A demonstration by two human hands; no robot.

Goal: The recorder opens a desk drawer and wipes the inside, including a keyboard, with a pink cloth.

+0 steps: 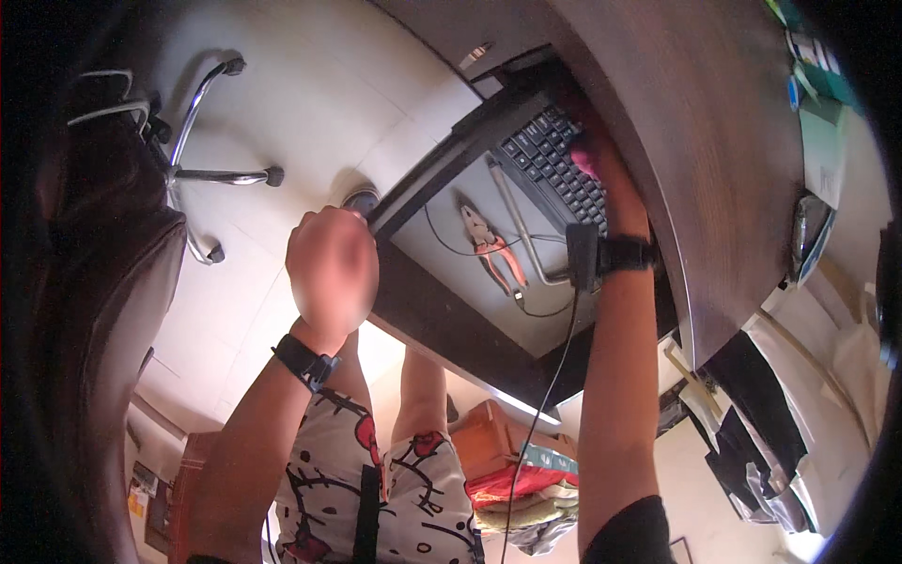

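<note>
An open drawer (pixel 451 317) under the desk holds a black keyboard (pixel 542 162), a bent metal rod or wrench (pixel 516 211), pliers with orange and black handles (pixel 493 247) and a thin black cable (pixel 451 247). My right hand (pixel 599 158) reaches into the drawer's back part, over the keyboard; its fingers are dark and partly hidden near the desk's edge. Outside the drawer, by its left front corner, is my left hand (pixel 332 271), blurred, with its fingers curled; whether it holds anything does not show. Both wrists wear black straps.
The wooden desk top (pixel 705 141) overhangs the drawer at the right. A wheeled chair with a chrome base (pixel 225 176) stands on the tiled floor at the left. Folded cloths (pixel 521 493) and a cardboard box (pixel 483 433) lie below. A cable hangs from the right wrist's device.
</note>
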